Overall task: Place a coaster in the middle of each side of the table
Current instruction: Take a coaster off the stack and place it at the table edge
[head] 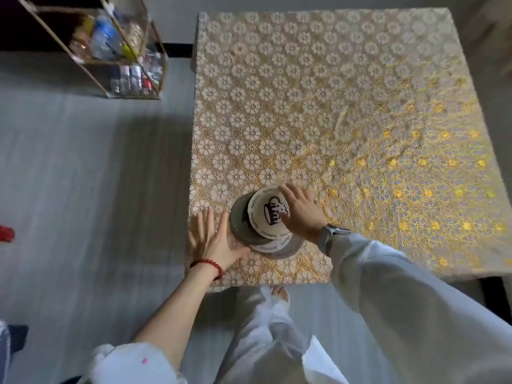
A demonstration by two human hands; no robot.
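Observation:
A pile of round coasters lies near the table's near left corner. The top coaster [263, 212] is white with a dark cup drawing and lettering round its rim. My right hand [300, 213] grips its right edge, thumb on the drawing, and it sits tilted over the others. Under it are a dark grey coaster [238, 223] and another white lettered coaster [267, 247]. My left hand [213, 239] lies flat on the cloth, fingers spread, touching the pile's left side. The table [346, 106] wears a gold and white flower-patterned cloth.
A gold wire shelf [122, 51] with bottles and cans stands on the grey floor left of the table's far corner. A red object [6, 233] lies at the far left on the floor. My legs stand at the table's near edge.

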